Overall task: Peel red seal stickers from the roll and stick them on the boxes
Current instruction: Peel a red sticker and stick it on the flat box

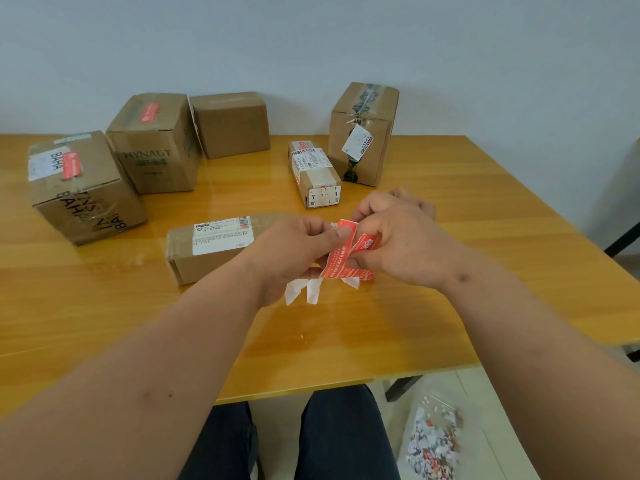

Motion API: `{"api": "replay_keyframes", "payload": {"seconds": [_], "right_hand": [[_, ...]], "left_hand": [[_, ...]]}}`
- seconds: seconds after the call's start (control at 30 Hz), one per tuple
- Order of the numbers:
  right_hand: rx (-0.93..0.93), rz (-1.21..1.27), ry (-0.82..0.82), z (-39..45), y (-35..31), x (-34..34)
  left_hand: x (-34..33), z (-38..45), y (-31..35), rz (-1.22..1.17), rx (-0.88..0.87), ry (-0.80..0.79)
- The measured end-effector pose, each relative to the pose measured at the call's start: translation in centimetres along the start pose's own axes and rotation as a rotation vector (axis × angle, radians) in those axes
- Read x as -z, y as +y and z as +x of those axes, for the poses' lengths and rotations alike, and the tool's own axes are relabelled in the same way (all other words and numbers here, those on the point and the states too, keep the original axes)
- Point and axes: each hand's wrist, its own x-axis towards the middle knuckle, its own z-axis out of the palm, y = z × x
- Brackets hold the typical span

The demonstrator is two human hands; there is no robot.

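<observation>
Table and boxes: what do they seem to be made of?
Table: looks like wood or wood-look laminate with a glossy finish; it mirrors the boxes. Boxes, for example the HYNAUT box: matte brown cardboard, with creased edges, tape and paper labels.

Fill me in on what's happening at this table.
A person sits at a yellow wooden table and holds a strip of red seal stickers on white backing paper in both hands. The left hand pinches its upper edge, and the right hand is curled round the other side, apparently peeling one off. Six brown cardboard boxes stand on the table. Two at the left, the BAHA-printed box and the HYNAUT-printed box, already carry red seals. The flat box nearest the hands shows none.
</observation>
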Motion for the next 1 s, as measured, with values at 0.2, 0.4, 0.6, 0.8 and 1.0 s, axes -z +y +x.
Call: {"api": "replay_keyframes", "payload": {"seconds": [0.2, 0.4, 0.6, 0.8, 1.0], "right_hand": [[-0.046, -0.021, -0.045, 0.1, 0.2, 0.3], [-0.106, 0.010, -0.024, 0.5, 0.4, -0.1], [-0.028, 0.021, 0.038, 0.0, 0.3, -0.2], [-0.050, -0.042, 0.008, 0.1, -0.2, 0.8], [-0.113, -0.053, -0.069, 0.9, -0.2, 1.2]], "left_hand": [[0.4, 0.0, -0.3, 0.119, -0.028, 0.005], [-0.2, 0.3, 0.0, 0.119, -0.033, 0.022], [-0.2, 0.4, -0.1, 0.057, 0.001, 0.038], [-0.3, 0.3, 0.3, 0.009, -0.008, 0.081], [-0.3, -0.1, 0.9, 0.053, -0.054, 0.089]]}}
